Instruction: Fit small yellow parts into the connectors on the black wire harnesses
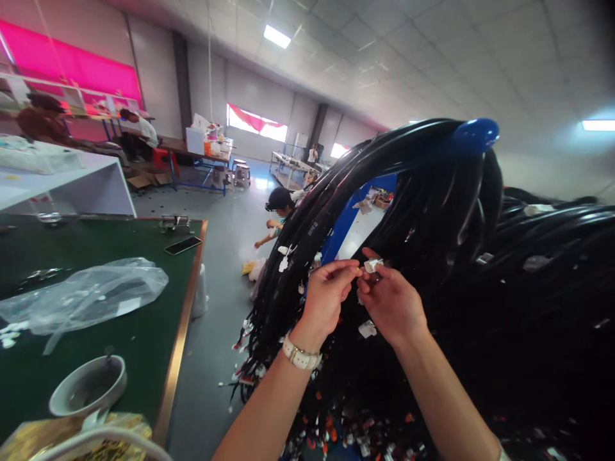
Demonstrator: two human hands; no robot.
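My left hand point(329, 291), with a white watch on the wrist, is closed in a pinch. What its fingertips hold is too small to make out. Right beside it, my right hand point(391, 301) has its fingers closed around a small white piece point(373, 264) that looks like a plastic connector. The fingertips of both hands nearly meet. Behind them hangs a thick bundle of black cables point(432, 192), draped over a blue rack arm point(475, 136). Several white bits cling to the cables, and white and orange ends show low down.
To the left is a green-topped table point(144, 346) with a clear plastic bag point(110, 291), a white bowl point(89, 387) and a phone point(183, 245). Beyond the cables a person point(280, 205) crouches. Other people sit at benches at the far left. Stools point(241, 173) stand farther back.
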